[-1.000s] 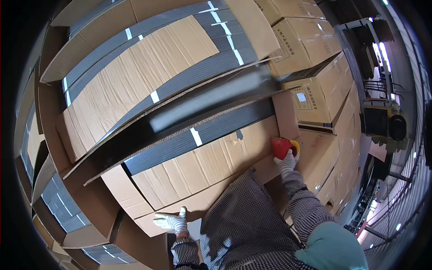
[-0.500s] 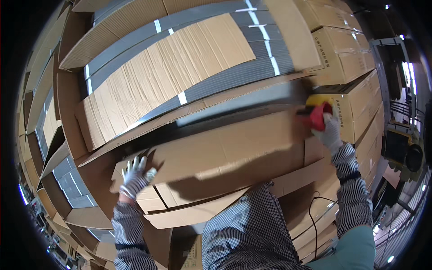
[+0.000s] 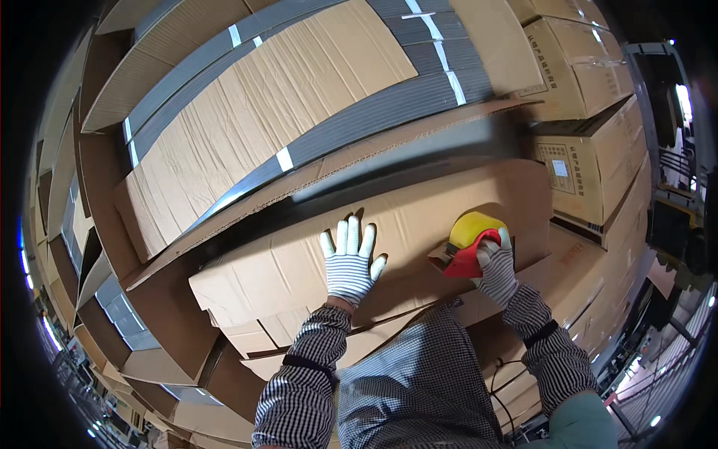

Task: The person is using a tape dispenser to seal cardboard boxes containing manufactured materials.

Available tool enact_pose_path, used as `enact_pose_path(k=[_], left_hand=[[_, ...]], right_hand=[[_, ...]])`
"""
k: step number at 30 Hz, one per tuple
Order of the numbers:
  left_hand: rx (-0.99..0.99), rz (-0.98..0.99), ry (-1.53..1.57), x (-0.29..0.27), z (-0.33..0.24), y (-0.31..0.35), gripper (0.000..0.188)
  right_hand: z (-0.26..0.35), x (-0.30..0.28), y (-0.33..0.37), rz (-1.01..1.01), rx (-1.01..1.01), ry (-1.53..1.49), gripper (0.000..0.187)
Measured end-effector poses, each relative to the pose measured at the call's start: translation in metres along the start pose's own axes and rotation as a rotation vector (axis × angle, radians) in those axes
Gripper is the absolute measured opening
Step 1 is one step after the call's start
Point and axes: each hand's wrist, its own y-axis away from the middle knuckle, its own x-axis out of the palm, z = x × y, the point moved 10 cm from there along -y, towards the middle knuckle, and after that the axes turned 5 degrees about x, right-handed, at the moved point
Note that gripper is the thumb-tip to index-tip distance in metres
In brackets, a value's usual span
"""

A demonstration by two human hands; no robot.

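Both hands had moved inward along the carton flap [image 3: 277, 269] since the earlier frame: the left hand [image 3: 350, 273] came from the flap's left end toward its middle, and the right hand [image 3: 496, 273] came from the right end to a place above the nearer part. On the flap, the left hand lay palm down, with its fingers spread and their tips near the far edge. Its thumb pointed apart, to the right. The right hand was closed around a red tape dispenser [image 3: 469, 263] with a yellow tape roll [image 3: 479, 224], and this dispenser was over the right part of the flap, nearer to its right end than to its left corner. Whether the dispenser touched the cardboard, I could not tell. Both hands wore striped white gloves, and the checked sleeves [image 3: 299, 400] had dark bands. Beyond the far edge of the flap stood another carton, which was open; inside it, a brown cardboard sheet [image 3: 269, 97] lay upon dark grey ribbed panels [image 3: 449, 63] with white strips. At the right, taped cartons [image 3: 572, 67] were stacked, and a black cable [image 3: 496, 396] hung below the right hand.
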Motion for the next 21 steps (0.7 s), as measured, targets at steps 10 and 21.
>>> enact_pose_path(k=[10, 21], left_hand=[[-0.460, -0.070, 1.730, 0.012, 0.022, 0.042, 0.075], [-0.415, 0.467, 1.951, -0.020, -0.029, 0.008, 0.057]], right_hand=[[-0.049, 0.155, 0.035, 0.192, 0.075, 0.183, 0.070], [-0.010, 0.181, 0.033, 0.348, -0.012, 0.343, 0.071]])
